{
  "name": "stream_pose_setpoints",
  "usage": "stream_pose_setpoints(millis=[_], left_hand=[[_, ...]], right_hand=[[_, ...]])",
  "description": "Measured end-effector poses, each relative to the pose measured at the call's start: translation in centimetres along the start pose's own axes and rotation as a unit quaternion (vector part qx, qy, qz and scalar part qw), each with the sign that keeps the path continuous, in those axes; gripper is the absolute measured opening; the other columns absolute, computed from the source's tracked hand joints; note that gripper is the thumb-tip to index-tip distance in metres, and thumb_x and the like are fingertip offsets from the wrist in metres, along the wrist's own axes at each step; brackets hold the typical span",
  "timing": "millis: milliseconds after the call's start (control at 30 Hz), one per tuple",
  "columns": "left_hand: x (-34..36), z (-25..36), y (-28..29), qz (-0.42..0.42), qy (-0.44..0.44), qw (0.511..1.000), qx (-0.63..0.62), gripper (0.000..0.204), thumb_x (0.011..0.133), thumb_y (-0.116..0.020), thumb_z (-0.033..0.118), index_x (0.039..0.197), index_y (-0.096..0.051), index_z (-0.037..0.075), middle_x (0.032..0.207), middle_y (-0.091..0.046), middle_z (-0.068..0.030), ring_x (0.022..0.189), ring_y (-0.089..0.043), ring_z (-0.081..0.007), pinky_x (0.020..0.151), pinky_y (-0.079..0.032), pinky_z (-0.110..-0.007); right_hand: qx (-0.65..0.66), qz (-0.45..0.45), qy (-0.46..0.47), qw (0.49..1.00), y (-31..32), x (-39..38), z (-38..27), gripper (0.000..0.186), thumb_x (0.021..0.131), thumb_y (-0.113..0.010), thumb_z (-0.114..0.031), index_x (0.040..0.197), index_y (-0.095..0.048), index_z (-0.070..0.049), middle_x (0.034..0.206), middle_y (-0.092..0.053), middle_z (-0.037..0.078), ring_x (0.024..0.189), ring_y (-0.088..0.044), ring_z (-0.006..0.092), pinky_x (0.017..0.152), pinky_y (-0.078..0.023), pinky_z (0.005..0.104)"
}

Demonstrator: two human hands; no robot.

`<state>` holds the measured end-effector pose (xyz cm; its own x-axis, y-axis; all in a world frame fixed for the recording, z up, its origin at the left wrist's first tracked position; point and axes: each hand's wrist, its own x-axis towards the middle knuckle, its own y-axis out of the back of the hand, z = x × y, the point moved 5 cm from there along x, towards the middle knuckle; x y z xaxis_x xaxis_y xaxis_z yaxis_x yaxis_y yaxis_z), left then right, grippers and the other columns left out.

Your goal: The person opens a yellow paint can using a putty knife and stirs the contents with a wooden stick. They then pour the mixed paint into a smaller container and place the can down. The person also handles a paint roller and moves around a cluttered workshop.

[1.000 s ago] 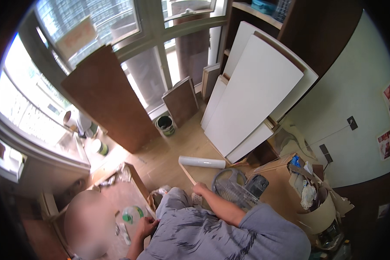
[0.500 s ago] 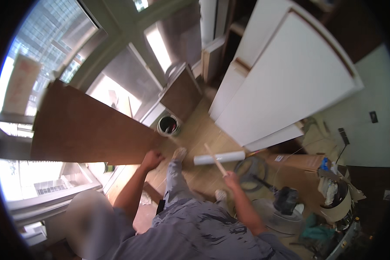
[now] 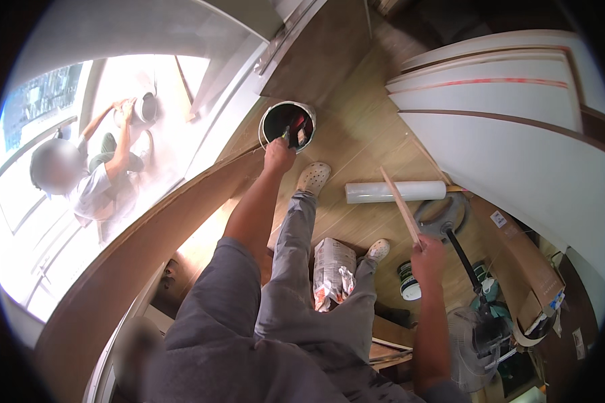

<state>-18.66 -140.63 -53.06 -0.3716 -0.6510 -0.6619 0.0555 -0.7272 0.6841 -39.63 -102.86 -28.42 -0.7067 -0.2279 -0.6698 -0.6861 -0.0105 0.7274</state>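
A round bucket (image 3: pixel 263 114) with a pale rim and a dark inside stands on the wooden floor (image 3: pixel 356 144), just below the leaning brown panel (image 3: pixel 319 57). In it lie a few mixed things, among them a red piece (image 3: pixel 298 123); the rest is too dark to make out. The left hand (image 3: pixel 280 156) is at the near edge of the bucket, its fingers drawn in beside a thin handle (image 3: pixel 286 132) that shows just beyond them; I cannot tell whether they are closed on it.

The right hand (image 3: pixel 428 262) is well apart from the bucket, clamped around the near end of a wooden strip (image 3: pixel 400 205). Most of the strip juts out beyond the grip, slanting forward and to the left, and crosses in front of a white roll (image 3: pixel 370 193) lying on the floor.

Between the person's feet is a crumpled white bag (image 3: pixel 334 262) with orange patches; its contents are hidden. A small green-and-white tub (image 3: pixel 410 289) sits to the left of the right forearm, what it holds unseen. Farther right lies a long cardboard box (image 3: pixel 514 245), near a fan (image 3: pixel 467 356).
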Motion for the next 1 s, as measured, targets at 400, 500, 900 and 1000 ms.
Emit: stream_pose_setpoints(millis=[400,500,900,1000], left_hand=[[6.0,-2.5,-8.6,0.043,0.127,0.988,-0.08,0.048,0.08,-0.074,0.041,0.106,-0.072,0.0,0.103,-0.072,-0.0237,0.1,-0.07,-0.0379,0.091,-0.055,-0.042],[3.2,-1.6,-4.7,-0.002,0.175,0.98,-0.1,0.05,0.077,-0.075,0.038,0.111,-0.071,0.001,0.101,-0.073,-0.0223,0.096,-0.071,-0.0359,0.088,-0.056,-0.04],[-3.2,-3.0,-3.6,-0.18,-0.038,0.982,0.036,0.091,0.077,-0.068,0.027,0.158,-0.028,0.017,0.106,-0.071,-0.0266,0.1,-0.067,-0.0447,0.089,-0.052,-0.051],[-1.8,-3.5,-4.2,-0.188,-0.035,0.981,0.042,0.088,0.077,-0.067,0.026,0.157,-0.032,0.016,0.111,-0.069,-0.0281,0.104,-0.065,-0.0451,0.091,-0.052,-0.051]], right_hand=[[-0.079,-0.027,-0.029,0.996,0.2,1.6,-4.8,0.025,0.085,-0.066,-0.002,0.109,-0.071,0.001,0.097,-0.064,0.02,0.089,-0.067,0.0381,0.077,-0.052,0.0444],[-0.082,-0.021,-0.031,0.996,0.1,1.7,-4.5,0.025,0.084,-0.066,-0.002,0.109,-0.072,0.0,0.096,-0.064,0.02,0.088,-0.067,0.0378,0.077,-0.052,0.0446],[-0.074,-0.036,-0.038,0.996,2.4,4.9,-3.9,0.027,0.082,-0.068,-0.003,0.109,-0.072,0.001,0.099,-0.069,0.019,0.09,-0.071,0.0327,0.082,-0.054,0.0385],[-0.073,-0.035,-0.051,0.995,2.6,5.1,-4.2,0.029,0.082,-0.068,-0.002,0.11,-0.073,0.001,0.099,-0.069,0.019,0.089,-0.071,0.0321,0.081,-0.054,0.0379]])
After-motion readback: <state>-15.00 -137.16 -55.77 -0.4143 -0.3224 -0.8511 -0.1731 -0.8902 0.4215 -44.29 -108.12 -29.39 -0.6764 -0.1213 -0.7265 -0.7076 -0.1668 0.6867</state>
